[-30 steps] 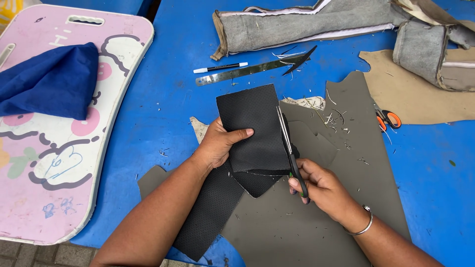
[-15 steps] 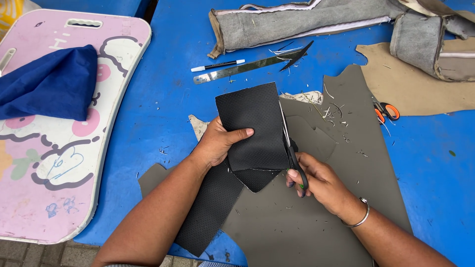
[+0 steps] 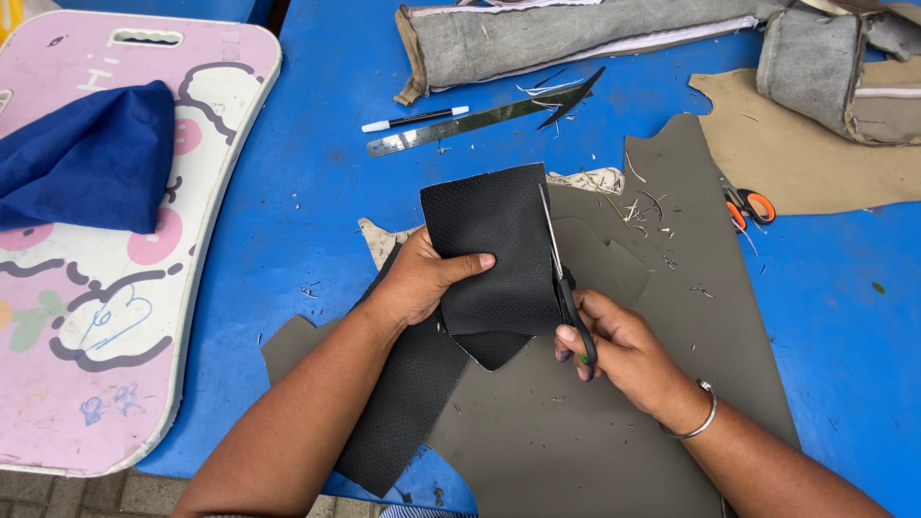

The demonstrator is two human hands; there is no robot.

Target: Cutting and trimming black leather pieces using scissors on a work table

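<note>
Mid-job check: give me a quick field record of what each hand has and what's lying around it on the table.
left hand: grip on black perforated sheet, thumb on top
right hand: grip on scissors, blades along the sheet's right edge
under hands: grey-brown sheet
surface: blue table
behind: steel ruler, pen, orange-handled scissors
far left: pink board, blue cloth
</note>
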